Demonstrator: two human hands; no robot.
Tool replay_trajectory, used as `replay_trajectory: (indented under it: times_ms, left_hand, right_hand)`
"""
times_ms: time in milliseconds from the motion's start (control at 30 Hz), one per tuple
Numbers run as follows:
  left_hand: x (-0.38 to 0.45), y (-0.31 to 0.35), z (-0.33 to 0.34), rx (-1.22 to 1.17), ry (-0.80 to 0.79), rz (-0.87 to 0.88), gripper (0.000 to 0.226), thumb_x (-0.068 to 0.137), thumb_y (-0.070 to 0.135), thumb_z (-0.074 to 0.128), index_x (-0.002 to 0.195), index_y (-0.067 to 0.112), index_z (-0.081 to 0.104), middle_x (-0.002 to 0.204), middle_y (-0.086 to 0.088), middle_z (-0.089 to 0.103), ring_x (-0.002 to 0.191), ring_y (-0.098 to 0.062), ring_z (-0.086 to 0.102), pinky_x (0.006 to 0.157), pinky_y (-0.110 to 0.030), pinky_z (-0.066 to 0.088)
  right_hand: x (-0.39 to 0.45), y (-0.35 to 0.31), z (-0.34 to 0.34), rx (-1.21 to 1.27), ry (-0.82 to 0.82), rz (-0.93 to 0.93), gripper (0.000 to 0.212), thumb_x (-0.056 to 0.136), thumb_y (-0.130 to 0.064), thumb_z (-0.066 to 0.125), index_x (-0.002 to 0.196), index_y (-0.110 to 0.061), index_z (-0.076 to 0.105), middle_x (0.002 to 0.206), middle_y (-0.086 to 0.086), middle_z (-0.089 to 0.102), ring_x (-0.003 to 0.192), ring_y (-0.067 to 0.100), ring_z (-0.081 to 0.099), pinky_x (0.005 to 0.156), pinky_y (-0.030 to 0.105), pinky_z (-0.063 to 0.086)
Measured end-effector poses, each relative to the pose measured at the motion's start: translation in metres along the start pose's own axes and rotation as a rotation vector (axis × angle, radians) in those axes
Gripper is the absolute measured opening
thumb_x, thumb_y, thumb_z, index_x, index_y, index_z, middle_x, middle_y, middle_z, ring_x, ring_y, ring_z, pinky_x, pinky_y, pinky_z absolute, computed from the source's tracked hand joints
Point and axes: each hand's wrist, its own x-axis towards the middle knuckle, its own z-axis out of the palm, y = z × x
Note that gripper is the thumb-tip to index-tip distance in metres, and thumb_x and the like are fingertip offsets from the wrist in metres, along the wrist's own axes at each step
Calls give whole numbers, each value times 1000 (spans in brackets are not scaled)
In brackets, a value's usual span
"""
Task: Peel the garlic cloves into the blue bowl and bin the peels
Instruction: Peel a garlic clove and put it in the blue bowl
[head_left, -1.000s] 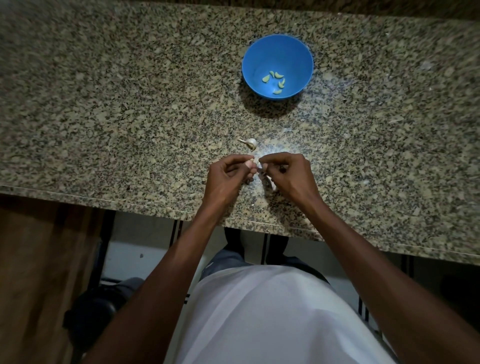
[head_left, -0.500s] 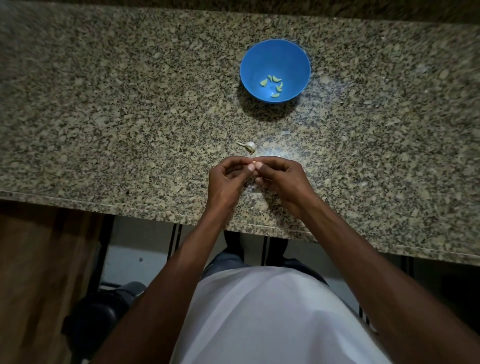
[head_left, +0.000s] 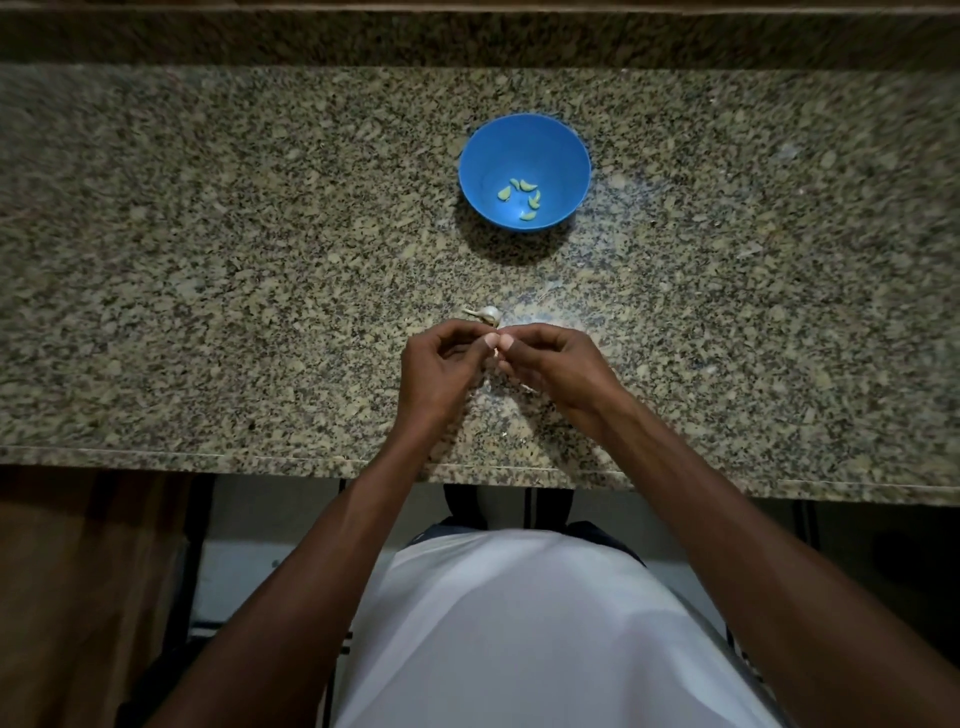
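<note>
My left hand (head_left: 441, 366) and my right hand (head_left: 550, 364) meet fingertip to fingertip over the counter's near part, both pinching a small garlic clove (head_left: 497, 353) that is mostly hidden between them. Just beyond the fingers lies the rest of the garlic bulb (head_left: 487, 313), white with a short stem. Farther back stands the blue bowl (head_left: 478, 171) with several peeled cloves (head_left: 522, 197) at its bottom. A pale scrap of peel (head_left: 529, 388) shows under my right hand.
The speckled granite counter (head_left: 208, 286) spreads wide to both sides, its front edge (head_left: 260, 460) close to my body. A raised granite ledge (head_left: 467, 36) runs along the back. No bin is in view.
The hands, slightly apart a second ago, have come together fingertip to fingertip on the clove. The camera has tilted, so bowl and bulb sit lower in view.
</note>
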Motion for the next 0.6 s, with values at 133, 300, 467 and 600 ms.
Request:
replay_trajectory:
  times_ms: [133, 300, 467, 600]
  left_hand:
    - [7, 3, -2, -168, -39, -183, 17, 85, 15, 83, 101, 8, 80, 102, -2, 80, 97, -16, 76, 78, -26, 61]
    - [22, 7, -13, -243, -128, -307, 15, 83, 7, 83, 98, 4, 80, 102, -9, 80, 99, -25, 77, 87, -34, 62]
    - [29, 11, -17, -281, -183, -416, 11, 84, -1, 79, 86, 9, 82, 100, -12, 80, 95, -25, 76, 89, -34, 62]
    - [29, 8, -21, -163, -238, -385, 8, 88, 2, 76, 92, 7, 80, 98, -12, 79, 90, -21, 75, 89, -34, 62]
  right_hand:
    - [0, 5, 9, 7, 97, -62, 18, 91, -7, 79, 106, 2, 78, 99, 12, 80, 88, 19, 76, 78, 27, 61]
    - [1, 2, 14, -174, 169, -213, 16, 89, -9, 81, 102, 2, 79, 92, 12, 80, 85, 21, 78, 74, 27, 62]
    - [3, 0, 13, -181, 151, -176, 19, 89, -5, 80, 104, 5, 77, 96, 15, 79, 83, 18, 76, 73, 28, 63]
    - [4, 1, 7, -211, 76, -148, 19, 89, -5, 80, 104, 6, 78, 94, 13, 79, 81, 16, 76, 70, 24, 59]
